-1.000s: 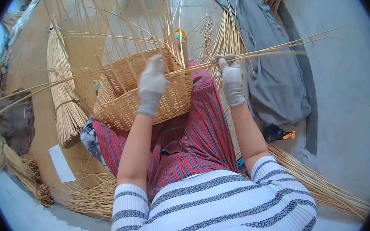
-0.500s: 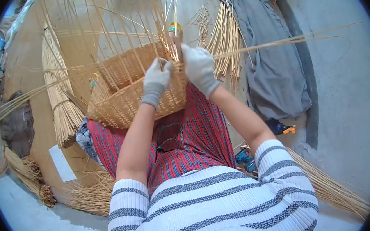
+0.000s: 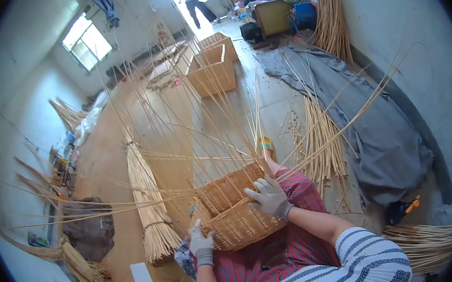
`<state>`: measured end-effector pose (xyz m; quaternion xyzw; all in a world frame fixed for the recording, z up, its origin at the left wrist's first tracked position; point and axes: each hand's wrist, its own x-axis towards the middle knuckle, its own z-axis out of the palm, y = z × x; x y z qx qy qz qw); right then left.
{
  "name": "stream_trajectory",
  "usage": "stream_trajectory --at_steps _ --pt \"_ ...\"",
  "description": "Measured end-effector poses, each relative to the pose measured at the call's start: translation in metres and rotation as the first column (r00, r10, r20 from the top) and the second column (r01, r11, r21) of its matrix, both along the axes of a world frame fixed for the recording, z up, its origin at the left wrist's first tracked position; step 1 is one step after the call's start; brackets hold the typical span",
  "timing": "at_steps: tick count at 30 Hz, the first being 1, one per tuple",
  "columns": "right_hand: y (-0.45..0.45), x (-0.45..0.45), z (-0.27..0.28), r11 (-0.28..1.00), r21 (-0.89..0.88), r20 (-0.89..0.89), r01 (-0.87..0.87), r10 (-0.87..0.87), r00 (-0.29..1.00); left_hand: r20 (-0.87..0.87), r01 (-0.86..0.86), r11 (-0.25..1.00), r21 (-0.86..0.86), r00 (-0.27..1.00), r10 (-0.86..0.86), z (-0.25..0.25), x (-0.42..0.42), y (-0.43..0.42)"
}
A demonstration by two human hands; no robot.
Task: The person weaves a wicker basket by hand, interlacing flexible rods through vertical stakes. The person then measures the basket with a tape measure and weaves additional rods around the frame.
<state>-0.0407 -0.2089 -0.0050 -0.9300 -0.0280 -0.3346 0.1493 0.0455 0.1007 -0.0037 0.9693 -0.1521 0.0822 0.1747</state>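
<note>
The left hand [image 3: 201, 242] touches the left end of the basket [image 3: 247, 226], the right hand [image 3: 269, 196] its near right rim (whether gripping, I cannot tell); even support should keep it steady.

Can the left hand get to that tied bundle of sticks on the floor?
Probably yes: the left hand is at the basket, close to the bundle, and nothing seems to block the bundle's near end. It might have to leave the basket first.

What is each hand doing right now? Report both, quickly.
Left hand: at the basket's near left corner; grip cannot be told.
Right hand: laid over the basket's near side, toward the right; grip cannot be told.
</note>
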Motion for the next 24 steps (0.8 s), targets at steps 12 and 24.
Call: stream_trajectory --at_steps 12,24 --pt "-0.023 0.045 0.008 0.999 -0.001 -0.045 -0.047 0.047 0.998 -0.054 0.038 0.999 -0.008 0.998 -0.038 0.011 0.042 -0.017" --pt "-0.020 0.044 0.001 1.000 0.005 -0.022 0.003 -0.003 1.000 -0.067 0.038 0.994 -0.104 0.997 -0.045 0.010 0.042 -0.019"
